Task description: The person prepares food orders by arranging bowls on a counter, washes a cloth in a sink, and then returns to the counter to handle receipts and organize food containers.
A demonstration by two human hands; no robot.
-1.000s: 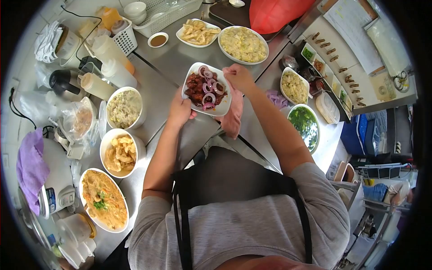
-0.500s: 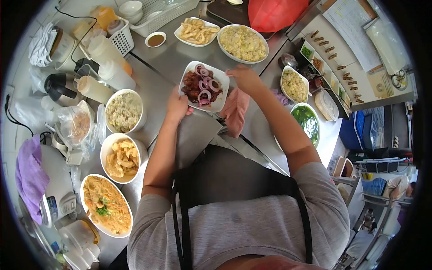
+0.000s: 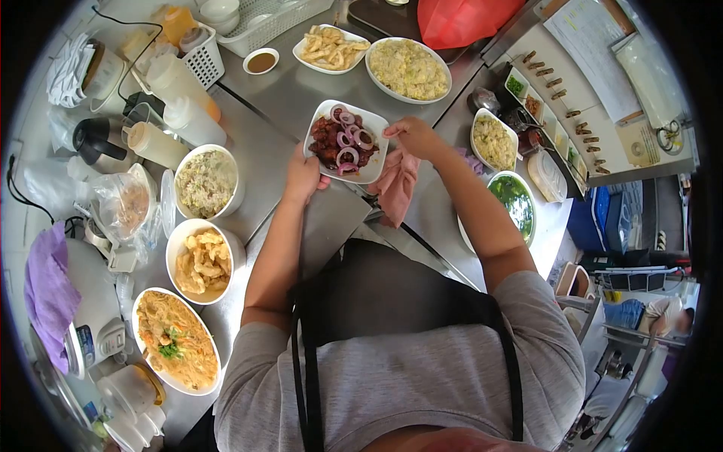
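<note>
A square white plate (image 3: 372, 172) of dark glazed meat topped with purple onion rings is held level over the steel counter. My left hand (image 3: 303, 177) is closed on its left edge, thumb along the near side. At the right corner of the plate, the bent fingers of my right hand (image 3: 413, 138) pinch the rim. A pink cloth (image 3: 395, 188) hangs just under my right hand, beside the plate. Beyond the plate stand an oval dish of yellow fried rice (image 3: 407, 70), a plate of fried strips (image 3: 331, 50) and a small bowl of brown sauce (image 3: 261, 62).
Along the left are a tub of rice (image 3: 206, 183), a tub of fried pieces (image 3: 202, 264) and an oval dish of noodles (image 3: 178, 343), with squeeze bottles (image 3: 193, 122) behind. Green soup (image 3: 512, 203) and another rice dish (image 3: 494, 141) stand right. A red bag (image 3: 463, 22) lies at the back.
The plate has shifted slightly to the right, with both hands moving along with it. The top of the pink cloth has shifted a little; the other dishes stay in place.
</note>
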